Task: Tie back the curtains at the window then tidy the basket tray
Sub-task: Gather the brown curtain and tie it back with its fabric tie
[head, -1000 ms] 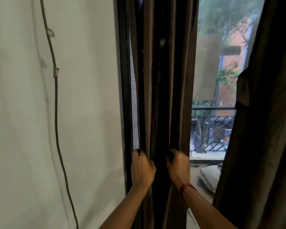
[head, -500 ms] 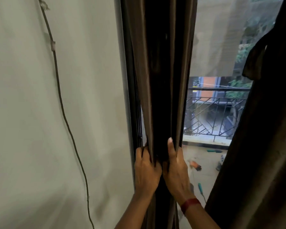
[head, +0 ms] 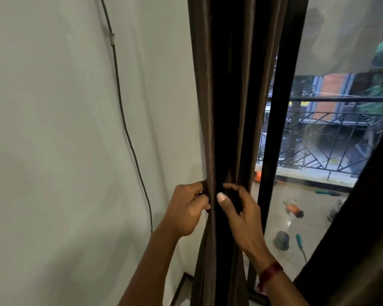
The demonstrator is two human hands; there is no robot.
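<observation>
Curled fingers (head: 194, 187) of the left hand (head: 186, 210) grip the wall-side edge of the gathered dark brown satin curtain (head: 226, 96). Just beside them, the right hand (head: 243, 219) pinches the front folds between thumb and bent fingers. This bunches the panel into a narrow column between the pale wall (head: 53, 129) and the black window frame (head: 281, 107). No tie shows round it yet, so the work looks barely begun: the second dark curtain (head: 367, 217) at the right hangs loose, and the basket tray is out of view.
</observation>
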